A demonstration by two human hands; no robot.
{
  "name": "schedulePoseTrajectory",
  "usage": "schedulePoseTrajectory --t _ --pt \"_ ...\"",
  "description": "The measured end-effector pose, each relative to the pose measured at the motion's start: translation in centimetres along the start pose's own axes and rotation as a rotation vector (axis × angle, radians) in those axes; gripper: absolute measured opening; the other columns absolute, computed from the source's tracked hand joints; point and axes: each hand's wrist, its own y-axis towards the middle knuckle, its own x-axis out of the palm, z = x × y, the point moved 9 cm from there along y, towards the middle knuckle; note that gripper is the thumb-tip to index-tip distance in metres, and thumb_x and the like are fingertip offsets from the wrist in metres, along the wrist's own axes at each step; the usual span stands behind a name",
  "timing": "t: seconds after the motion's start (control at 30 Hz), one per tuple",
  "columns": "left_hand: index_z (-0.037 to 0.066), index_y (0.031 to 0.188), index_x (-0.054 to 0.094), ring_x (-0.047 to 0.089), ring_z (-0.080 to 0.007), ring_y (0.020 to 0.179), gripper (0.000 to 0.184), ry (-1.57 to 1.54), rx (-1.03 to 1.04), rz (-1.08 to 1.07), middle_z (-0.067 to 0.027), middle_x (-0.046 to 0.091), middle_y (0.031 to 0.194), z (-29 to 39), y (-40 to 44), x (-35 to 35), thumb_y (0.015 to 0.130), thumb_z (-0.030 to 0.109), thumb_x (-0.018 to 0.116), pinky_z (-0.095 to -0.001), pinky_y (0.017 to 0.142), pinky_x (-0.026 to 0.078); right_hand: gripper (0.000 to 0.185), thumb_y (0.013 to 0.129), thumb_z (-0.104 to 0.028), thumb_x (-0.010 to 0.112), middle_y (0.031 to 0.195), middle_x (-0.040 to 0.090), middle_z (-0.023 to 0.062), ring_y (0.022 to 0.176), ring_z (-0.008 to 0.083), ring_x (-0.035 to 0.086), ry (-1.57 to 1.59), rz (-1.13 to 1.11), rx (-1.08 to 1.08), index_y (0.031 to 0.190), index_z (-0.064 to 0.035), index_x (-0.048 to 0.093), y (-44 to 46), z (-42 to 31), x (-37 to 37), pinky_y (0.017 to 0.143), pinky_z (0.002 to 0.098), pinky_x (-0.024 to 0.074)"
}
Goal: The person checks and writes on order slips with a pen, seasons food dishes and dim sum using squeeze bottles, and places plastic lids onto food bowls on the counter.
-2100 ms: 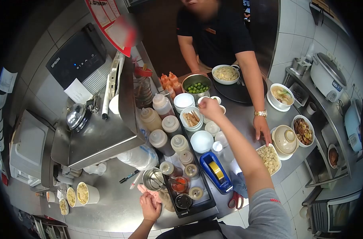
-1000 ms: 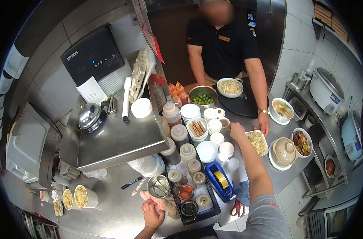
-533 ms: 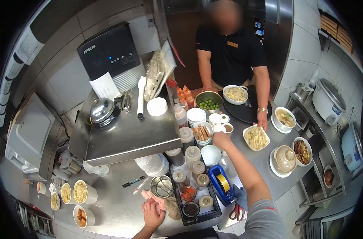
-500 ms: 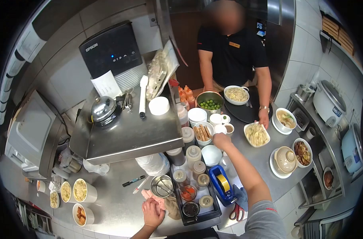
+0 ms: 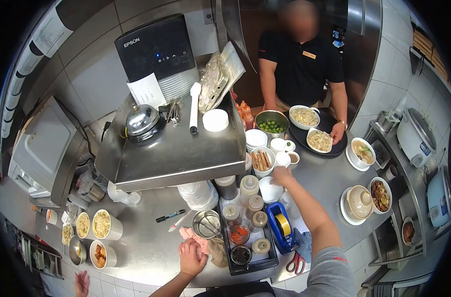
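My left hand [image 5: 192, 258] rests on a pink cloth [image 5: 190, 232] at the counter's front edge, its fingers lying loosely over it. A steel pot [image 5: 206, 224] with utensils in it stands just beyond. My right arm reaches across the counter. At its end, my right hand [image 5: 282, 176] is closed beside a small white cup [image 5: 283, 159], above the edge of a white bowl stack [image 5: 271, 190]; its fingertips are hidden, so anything in them cannot be made out. Wrapped sticks [image 5: 260, 160] stand in a white bowl to its left, and a sauce cup [image 5: 294, 158] lies beyond.
Opposite, a co-worker's hand [image 5: 338, 132] holds a square food bowl [image 5: 319, 141] on a black tray [image 5: 304, 134]. Squeeze bottles fill a black tray [image 5: 252, 267] beside a blue tape dispenser [image 5: 281, 230]. Another person's hand [image 5: 82, 284] shows at lower left, near food tubs [image 5: 106, 226].
The co-worker has moved the square bowl from the counter onto the black tray. My right hand has drawn slightly back. A metal bowl and another hand have appeared at lower left.
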Motion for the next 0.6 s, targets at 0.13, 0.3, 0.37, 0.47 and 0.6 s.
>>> schedulePoseTrajectory --t 0.13,0.3,0.37,0.47,0.6 --pt "0.005 0.099 0.049 0.041 -0.0325 0.114 0.037 -0.011 -0.01 -0.009 -0.0144 0.045 0.112 0.0 0.1 0.0 0.068 0.023 0.06 -0.0546 0.099 0.024 0.025 0.072 -0.031 0.07 0.103 0.06 0.0104 0.106 0.0263 0.053 0.106 0.149 -0.071 0.092 -0.0163 0.07 -1.1 -0.5 -1.3 0.089 0.0464 0.0417" --pt "0.005 0.099 0.049 0.04 -0.0322 0.115 0.037 0.013 -0.016 -0.008 -0.0148 0.045 0.113 -0.8 -0.4 0.9 0.069 0.023 0.06 -0.0544 0.1 0.023 0.019 0.074 -0.021 0.068 0.097 0.062 0.0118 0.091 0.0299 0.06 0.233 0.339 -0.214 0.089 -0.0095 0.068 -5.1 -1.8 -4.8 0.077 0.0396 0.049" --pt "0.005 0.099 0.048 0.04 -0.0323 0.115 0.037 -0.003 -0.008 -0.009 -0.015 0.044 0.113 -0.4 -0.1 0.4 0.069 0.023 0.06 -0.0544 0.1 0.023 0.018 0.075 -0.02 0.067 0.095 0.062 0.0117 0.089 0.0294 0.061 0.218 0.381 -0.284 0.088 -0.0084 0.068 -6.2 -2.3 -6.0 0.076 0.0395 0.0496" --pt "0.004 0.1 0.048 0.04 -0.0326 0.114 0.038 -0.002 -0.009 -0.014 -0.0152 0.044 0.113 -0.2 -0.1 0.2 0.069 0.023 0.06 -0.0543 0.1 0.022 0.018 0.076 -0.021 0.066 0.091 0.063 0.0121 0.083 0.0291 0.062 0.27 0.548 -0.424 0.087 -0.0065 0.068 -7.7 -1.1 -8.3 0.071 0.0403 0.0504" --pt "0.004 0.1 0.048 0.039 -0.0328 0.115 0.039 0.013 -0.017 -0.023 -0.015 0.044 0.113 -0.1 0.0 0.2 0.069 0.023 0.06 -0.0543 0.1 0.022 0.018 0.078 -0.018 0.064 0.077 0.063 0.019 0.069 0.0317 0.062 0.593 0.591 -0.316 0.082 0.0 0.066 -8.2 2.8 -13.6 0.064 0.0386 0.0484"
